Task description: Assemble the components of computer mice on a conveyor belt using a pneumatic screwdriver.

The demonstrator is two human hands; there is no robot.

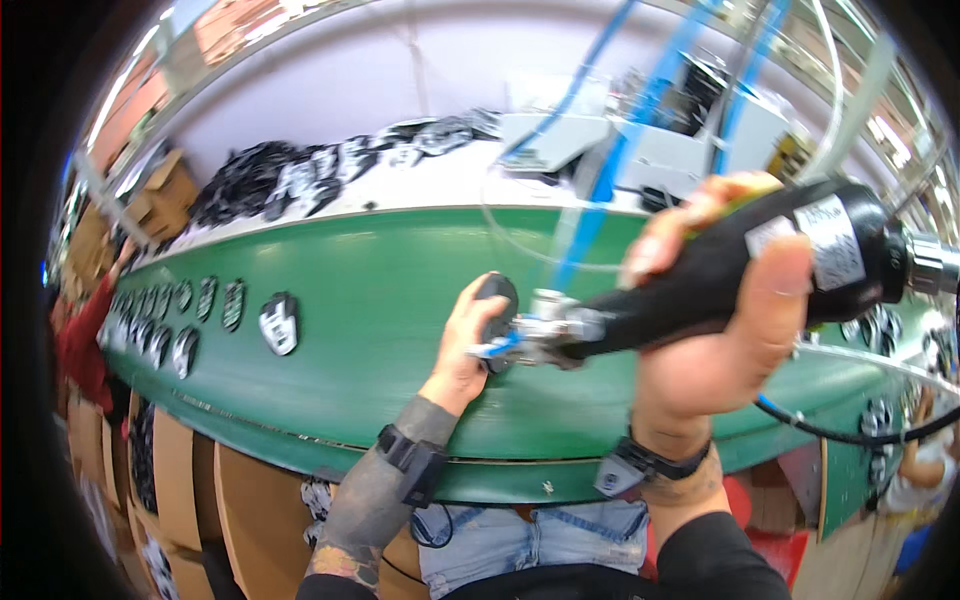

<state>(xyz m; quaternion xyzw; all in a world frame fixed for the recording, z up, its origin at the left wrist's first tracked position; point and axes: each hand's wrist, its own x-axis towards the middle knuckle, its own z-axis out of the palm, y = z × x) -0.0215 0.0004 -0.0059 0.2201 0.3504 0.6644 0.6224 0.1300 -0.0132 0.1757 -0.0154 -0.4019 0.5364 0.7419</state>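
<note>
Near the middle of the green conveyor belt [370,390], my left hand [460,345] has its fingers closed round the side of a small dark rounded piece [499,291], which looks like a computer mouse. My right hand [690,375] is wrapped round the thick black body of a power screwdriver [680,305], tilted with its nose down and to the left. The screwdriver's metal nose fitting [550,332], with a short blue tube, overlaps the mouse and hides part of it. Whether the tip touches the mouse I cannot tell.
One black-and-white mouse part [280,322] lies left of my hand, with rows of similar parts farther left. Black parts [245,180] and white machines [555,140] line the back ledge. Blue hoses [600,190] hang down. A co-worker's red sleeve [88,325] is at far left.
</note>
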